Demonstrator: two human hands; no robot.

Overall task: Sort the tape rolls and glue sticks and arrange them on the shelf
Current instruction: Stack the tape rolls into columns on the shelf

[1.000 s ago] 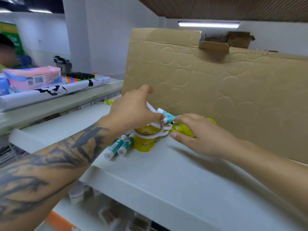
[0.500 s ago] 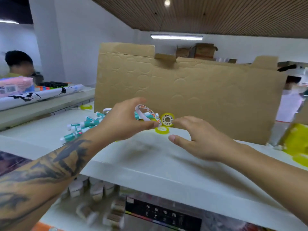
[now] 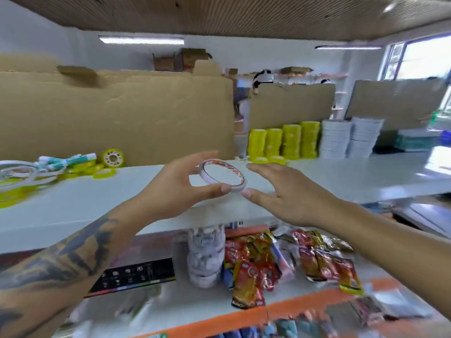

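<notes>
The left hand (image 3: 175, 189) grasps a thin white tape roll (image 3: 222, 175) between thumb and fingers, held in the air above the front of the white shelf (image 3: 341, 176). The right hand (image 3: 290, 195) hangs just right of the roll, fingers spread and relaxed, its thumb tip very near the roll's rim; whether it touches is unclear. Far left of the roll, a loose heap of glue sticks (image 3: 70, 161) and yellow tape rolls (image 3: 105, 170) lies on the shelf, cut off by the frame edge. Behind and right of the roll stand neat yellow tape stacks (image 3: 284, 140) and white tape stacks (image 3: 349, 139). A cardboard sheet (image 3: 117, 115) walls off the shelf's back. Below the roll, snack packets (image 3: 268, 262) blur on a lower shelf.
</notes>
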